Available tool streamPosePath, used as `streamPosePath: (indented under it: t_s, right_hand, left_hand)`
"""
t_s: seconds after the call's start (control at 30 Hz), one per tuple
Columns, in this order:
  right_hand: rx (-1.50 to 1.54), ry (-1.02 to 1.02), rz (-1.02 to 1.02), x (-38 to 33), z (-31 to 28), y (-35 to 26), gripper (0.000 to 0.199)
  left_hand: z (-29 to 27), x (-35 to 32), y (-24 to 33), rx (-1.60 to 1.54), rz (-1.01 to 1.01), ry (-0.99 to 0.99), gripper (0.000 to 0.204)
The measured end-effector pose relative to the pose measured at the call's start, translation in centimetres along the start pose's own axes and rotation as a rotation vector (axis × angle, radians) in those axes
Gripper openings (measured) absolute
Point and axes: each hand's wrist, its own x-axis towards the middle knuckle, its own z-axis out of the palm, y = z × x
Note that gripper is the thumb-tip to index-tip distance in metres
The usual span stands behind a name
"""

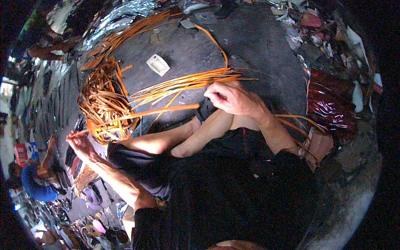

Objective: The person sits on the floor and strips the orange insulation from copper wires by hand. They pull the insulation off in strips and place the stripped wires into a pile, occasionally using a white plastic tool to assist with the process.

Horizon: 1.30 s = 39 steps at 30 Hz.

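Observation:
My left hand (81, 146) is out at the left with its fingers pinched on one end of a long, flat orange strip (166, 109). That strip stretches across above my shins, and its free end stops short of my right hand. My right hand (231, 99) is closed, its fingers curled; whether anything is inside them is hidden. Just beyond it lies a bundle of loose orange strips (183, 84), spread roughly side by side. A tangled heap of the same strips (104, 98) sits between my left hand and the bundle.
A small white plastic tray (158, 65) lies on the dark floor mat (266, 46). More orange strips (129, 35) and shiny silvery strands (121, 18) lie far left. Dark red glossy sheeting (331, 102) is at the right. A person in blue (37, 183) sits at the left.

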Motion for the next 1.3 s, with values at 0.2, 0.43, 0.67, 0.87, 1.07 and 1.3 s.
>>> streamPosePath:
  t_s: [0.2, 0.43, 0.67, 0.87, 1.07, 1.3]
  right_hand:
    - [0.066, 0.056, 0.155, -0.1, -0.3, 0.7, 0.011]
    - [0.223, -0.119, 0.094, 3.7, 9.3, -3.8, 0.072]
    - [0.419, -0.055, 0.172, 3.9, 12.7, -3.4, 0.021]
    - [-0.036, -0.194, 0.153, 4.9, 2.1, 2.2, 0.029]
    - [-0.345, -0.067, 0.592, 4.5, -2.4, 20.1, 0.051]
    - [-0.355, 0.105, 0.954, 4.4, 0.5, 32.7, 0.040]
  left_hand:
    - [9.0, -4.0, -3.0, 0.378, 0.032, 0.022, 0.021]
    - [20.9, -9.3, -3.1, 0.600, 0.153, -0.200, 0.022]
    - [18.8, -6.7, 0.7, 0.338, 0.334, -0.060, 0.026]
    - [12.0, -6.0, -4.3, 0.900, 0.113, -0.087, 0.031]
    - [9.1, -6.9, -11.0, 0.869, -0.212, -0.139, 0.038]
    - [13.4, -10.3, -11.1, 0.924, -0.344, -0.264, 0.025]
